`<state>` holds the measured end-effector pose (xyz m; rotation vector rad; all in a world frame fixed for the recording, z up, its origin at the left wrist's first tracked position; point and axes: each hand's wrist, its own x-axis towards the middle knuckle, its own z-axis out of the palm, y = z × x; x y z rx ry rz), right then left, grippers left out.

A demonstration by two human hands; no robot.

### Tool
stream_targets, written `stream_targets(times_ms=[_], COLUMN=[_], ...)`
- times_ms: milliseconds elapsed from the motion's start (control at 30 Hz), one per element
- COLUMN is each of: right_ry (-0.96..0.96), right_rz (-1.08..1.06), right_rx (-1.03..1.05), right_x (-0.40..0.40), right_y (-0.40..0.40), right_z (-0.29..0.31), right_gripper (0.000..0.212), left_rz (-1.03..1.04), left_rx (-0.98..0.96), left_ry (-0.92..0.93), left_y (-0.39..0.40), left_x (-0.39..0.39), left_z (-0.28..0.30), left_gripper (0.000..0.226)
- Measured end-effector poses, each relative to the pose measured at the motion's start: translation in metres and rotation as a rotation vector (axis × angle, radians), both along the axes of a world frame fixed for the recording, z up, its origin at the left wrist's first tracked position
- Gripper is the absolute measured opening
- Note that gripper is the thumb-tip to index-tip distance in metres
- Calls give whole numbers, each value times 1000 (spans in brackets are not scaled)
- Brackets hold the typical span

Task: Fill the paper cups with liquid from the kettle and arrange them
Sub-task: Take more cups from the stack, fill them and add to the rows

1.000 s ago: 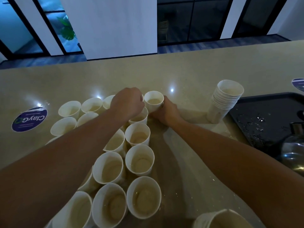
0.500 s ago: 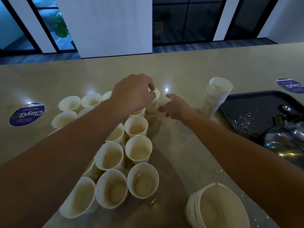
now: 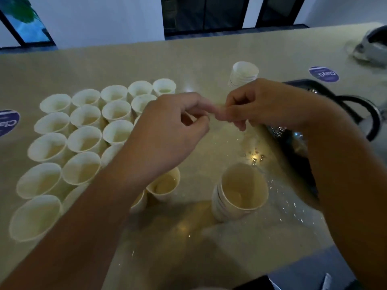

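Several white paper cups stand in close rows on the left half of the beige counter, each with pale liquid inside. My left hand and my right hand hover together above the counter's middle, fingers loosely curled, fingertips touching each other, holding nothing. One filled cup sits just under my left wrist. A short stack of cups stands near me, below my right hand. The kettle's dark handle shows at the right edge; its body is mostly out of view.
A second cup stack stands at the back behind my right hand. A black tray lies to the right, with water drops beside it. Round blue stickers mark the counter. A white device sits far right.
Both hands let go of the far cup and pulled back toward me, meeting fingertip to fingertip over the counter. The view tilted down and shifted, showing more cup rows.
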<state>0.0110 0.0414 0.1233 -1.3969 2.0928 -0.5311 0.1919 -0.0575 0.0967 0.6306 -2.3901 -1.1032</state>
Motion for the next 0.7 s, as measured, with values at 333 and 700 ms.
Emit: stream_targets(times_ms=[333,700], right_ry=[39,132], right_rz=[-62,-103], right_rx=[145,60], right_x=[20,23], right_y=[60,66], right_z=[-14,-27], right_gripper=[44,11], left_rz=[-237,-269], left_rx=[347,397], left_ry=[67,-1], left_y=[34,79], left_x=[24,8], left_z=[-53,-108], left_gripper=[80,89])
